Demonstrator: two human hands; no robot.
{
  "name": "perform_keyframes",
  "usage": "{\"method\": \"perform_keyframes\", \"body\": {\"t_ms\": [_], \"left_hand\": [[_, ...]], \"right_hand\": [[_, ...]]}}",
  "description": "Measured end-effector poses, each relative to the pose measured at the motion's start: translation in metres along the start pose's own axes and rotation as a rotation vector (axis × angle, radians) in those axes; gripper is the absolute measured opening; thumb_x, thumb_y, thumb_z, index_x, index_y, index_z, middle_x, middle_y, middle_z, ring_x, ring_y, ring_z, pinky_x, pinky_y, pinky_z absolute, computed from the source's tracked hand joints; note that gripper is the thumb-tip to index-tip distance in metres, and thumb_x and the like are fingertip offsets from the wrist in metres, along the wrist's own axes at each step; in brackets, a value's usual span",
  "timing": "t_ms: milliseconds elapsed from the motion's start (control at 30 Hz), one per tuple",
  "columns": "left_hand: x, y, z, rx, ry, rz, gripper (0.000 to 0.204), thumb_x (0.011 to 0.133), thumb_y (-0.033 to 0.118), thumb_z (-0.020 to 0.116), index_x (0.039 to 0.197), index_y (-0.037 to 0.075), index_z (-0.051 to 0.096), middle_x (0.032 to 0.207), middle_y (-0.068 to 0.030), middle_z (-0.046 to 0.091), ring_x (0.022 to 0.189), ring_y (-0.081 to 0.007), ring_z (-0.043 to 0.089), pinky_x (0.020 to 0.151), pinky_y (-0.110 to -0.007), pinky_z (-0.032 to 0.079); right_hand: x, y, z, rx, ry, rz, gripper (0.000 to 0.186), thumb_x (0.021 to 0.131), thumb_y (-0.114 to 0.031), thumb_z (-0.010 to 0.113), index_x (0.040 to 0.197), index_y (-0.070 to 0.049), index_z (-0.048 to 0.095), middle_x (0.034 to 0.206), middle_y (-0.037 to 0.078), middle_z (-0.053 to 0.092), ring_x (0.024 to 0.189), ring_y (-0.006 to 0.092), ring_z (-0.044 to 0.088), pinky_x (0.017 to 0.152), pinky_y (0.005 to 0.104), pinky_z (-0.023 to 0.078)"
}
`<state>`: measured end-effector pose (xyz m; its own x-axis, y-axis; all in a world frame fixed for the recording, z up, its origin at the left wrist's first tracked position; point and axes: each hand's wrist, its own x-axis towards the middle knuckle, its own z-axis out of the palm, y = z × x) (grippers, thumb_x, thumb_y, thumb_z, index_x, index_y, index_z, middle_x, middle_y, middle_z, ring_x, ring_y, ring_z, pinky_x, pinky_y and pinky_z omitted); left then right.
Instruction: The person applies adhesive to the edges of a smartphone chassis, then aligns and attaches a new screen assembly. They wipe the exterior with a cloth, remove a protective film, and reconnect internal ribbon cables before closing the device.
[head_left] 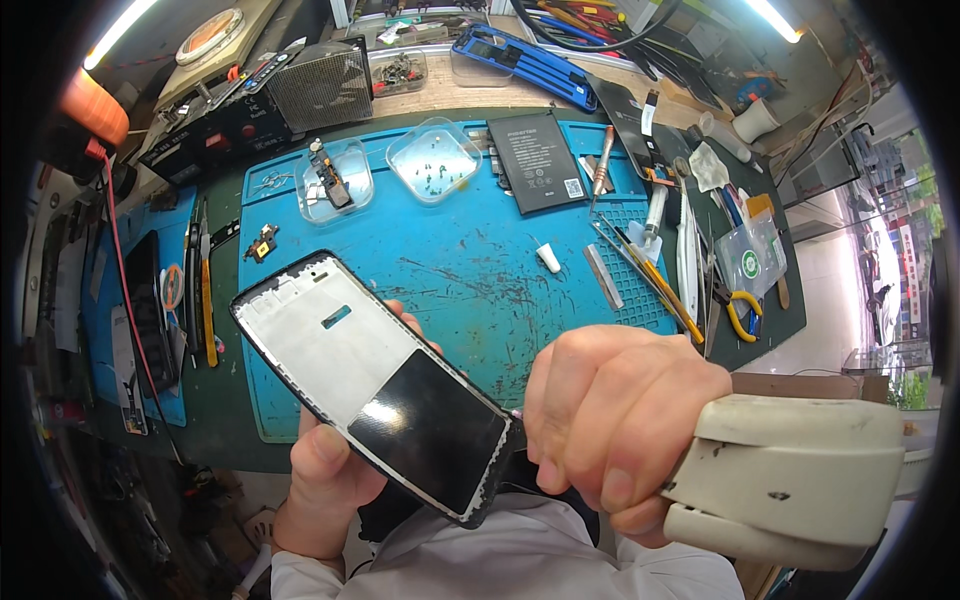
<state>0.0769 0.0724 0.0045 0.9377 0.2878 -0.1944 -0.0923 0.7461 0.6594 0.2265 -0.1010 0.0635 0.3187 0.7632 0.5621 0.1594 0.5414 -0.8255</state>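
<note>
My left hand (325, 470) grips an opened phone frame (375, 380) from below, thumb on its near edge. The frame is tilted, with a bare white inner plate at its far end and a black panel at its near end. My right hand (615, 420) is closed around the handle of a bulky cream-coloured tool (790, 480). The knuckles sit right beside the frame's lower right corner, where a thin tip (516, 413) shows.
A blue work mat (470, 270) carries two clear dishes (335, 180) (433, 160), a black battery (538, 160), a small white piece (549, 258) and a metal strip (603, 276). Tweezers, pliers and screwdrivers (690, 270) lie at the right. A black device (250, 105) stands at the back left.
</note>
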Motion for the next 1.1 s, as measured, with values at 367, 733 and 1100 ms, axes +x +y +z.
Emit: {"method": "perform_keyframes", "body": {"t_ms": [367, 733, 1100], "left_hand": [[0.001, 0.001, 0.007, 0.023, 0.055, 0.009, 0.113, 0.065, 0.054, 0.09, 0.15, 0.0, 0.037, 0.139, -0.0175, 0.051, 0.125, -0.032, 0.057, 0.105, -0.047, 0.053], [0.0, -0.002, 0.003, 0.006, 0.057, 0.036, 0.112, 0.067, 0.051, 0.089, 0.15, 0.0, 0.035, 0.138, -0.0174, 0.051, 0.126, -0.0313, 0.057, 0.106, -0.048, 0.052], [0.002, -0.001, 0.003, -0.017, 0.002, 0.03, 0.107, 0.069, 0.046, 0.087, 0.151, 0.001, 0.033, 0.138, -0.0148, 0.049, 0.127, -0.0291, 0.056, 0.109, -0.049, 0.05]], "right_hand": [[0.0, 0.001, -0.003, 0.01, -0.029, 0.001, 0.02, 0.087, -0.008, 0.078, 0.098, -0.01, 0.062, 0.082, 0.004, 0.065, 0.075, 0.0217, 0.063, 0.063, 0.033, 0.054], [-0.002, 0.001, 0.003, 0.009, 0.039, -0.002, 0.017, 0.087, -0.008, 0.077, 0.096, -0.01, 0.063, 0.082, 0.004, 0.066, 0.074, 0.0214, 0.064, 0.062, 0.0325, 0.055], [-0.005, 0.005, 0.006, 0.035, 0.096, -0.023, 0.02, 0.082, -0.006, 0.081, 0.094, -0.009, 0.065, 0.082, 0.006, 0.067, 0.07, 0.0218, 0.061, 0.06, 0.0324, 0.055]]}}
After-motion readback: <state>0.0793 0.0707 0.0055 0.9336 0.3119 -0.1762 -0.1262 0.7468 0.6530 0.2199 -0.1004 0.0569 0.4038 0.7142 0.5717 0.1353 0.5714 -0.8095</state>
